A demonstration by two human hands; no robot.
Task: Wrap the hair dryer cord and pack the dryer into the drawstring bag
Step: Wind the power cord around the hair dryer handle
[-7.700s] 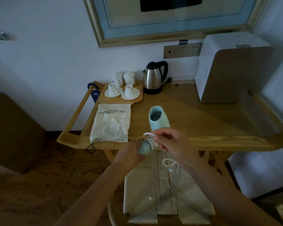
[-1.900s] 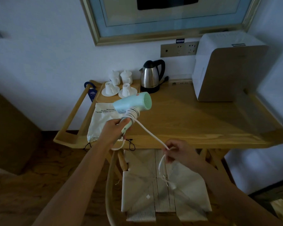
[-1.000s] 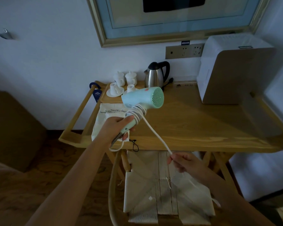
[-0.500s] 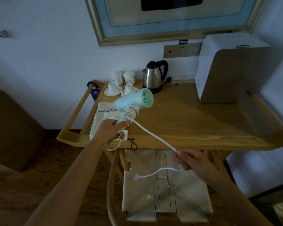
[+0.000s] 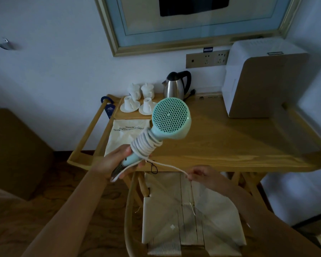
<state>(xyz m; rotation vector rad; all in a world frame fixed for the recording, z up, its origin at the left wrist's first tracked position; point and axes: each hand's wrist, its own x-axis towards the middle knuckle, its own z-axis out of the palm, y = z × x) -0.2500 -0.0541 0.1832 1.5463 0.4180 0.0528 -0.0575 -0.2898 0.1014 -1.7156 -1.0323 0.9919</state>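
Gripping hair dryer [image 5: 171, 118]: left hand [image 5: 113, 162] | drawstring bag [image 5: 125, 135]: "NISSIN", unclear

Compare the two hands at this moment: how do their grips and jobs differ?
The left hand wraps fully around the hair dryer handle and holds it up over the table edge; the right hand only pinches the loose cord in its fingertips. The left sits higher, beside the coils; the right is lower, above the chair seat. Both are closed on parts of the same appliance.
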